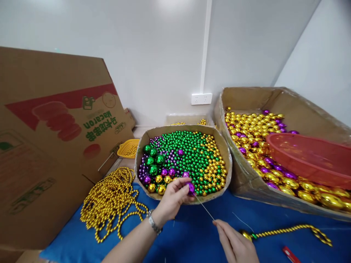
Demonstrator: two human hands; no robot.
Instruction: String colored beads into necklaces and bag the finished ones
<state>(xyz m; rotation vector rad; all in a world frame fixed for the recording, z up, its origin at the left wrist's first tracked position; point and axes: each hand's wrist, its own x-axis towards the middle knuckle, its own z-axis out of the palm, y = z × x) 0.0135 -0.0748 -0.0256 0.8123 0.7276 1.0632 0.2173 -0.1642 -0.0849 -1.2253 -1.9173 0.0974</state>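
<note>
My left hand [174, 197], with a metal band [153, 222] on its wrist, pinches a shiny purple bead [191, 188] over the front rim of a cardboard box [229, 160]. A thin white string [205, 208] runs from that bead down to my right hand [234, 241]. My right fingers are closed on the string. The box holds small green beads [181, 142], gold and purple ones, and larger green balls [160, 159]. Just right of my right hand lies a gold bead strand [285, 228], with a large gold bead [246, 235] and a green bead [254, 236] at its near end.
Gold bead strands [112, 197] are heaped on the blue cloth [189, 230] at left, below a large carton [55, 146]. A yellow basket [123, 148] stands behind. At right, another box [238, 171] holds gold and purple beads and a red basket [309, 157]. A red tool [290, 254] lies in front.
</note>
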